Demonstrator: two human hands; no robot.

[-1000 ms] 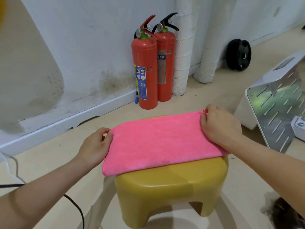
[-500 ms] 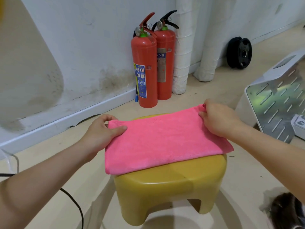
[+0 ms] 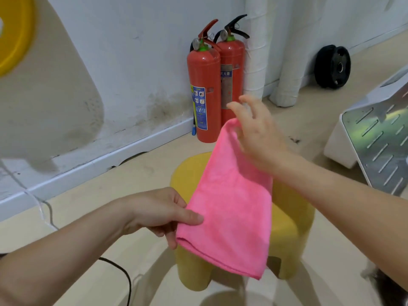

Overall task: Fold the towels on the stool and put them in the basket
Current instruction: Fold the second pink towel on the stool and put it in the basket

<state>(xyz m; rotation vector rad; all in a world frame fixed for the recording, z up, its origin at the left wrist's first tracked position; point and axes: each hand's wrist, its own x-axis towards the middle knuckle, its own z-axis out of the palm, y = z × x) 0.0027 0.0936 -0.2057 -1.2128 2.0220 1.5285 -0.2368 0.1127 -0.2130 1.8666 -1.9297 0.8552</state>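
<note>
Pink towel hangs folded above the yellow stool; our left hand pinches its seven-o'clock edge, thumb on top, while our right hand lifts the twelve-o'clock corner, fingers splayed wide.

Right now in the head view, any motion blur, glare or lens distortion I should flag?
Head view: right hand shows motion blur at the fingertips; left hand and towel are fairly sharp. Skirting bows, so wide-angle distortion. Slotted metal panel carries a greenish reflection. Soft indoor light, with faint shadows under the stool.
</note>
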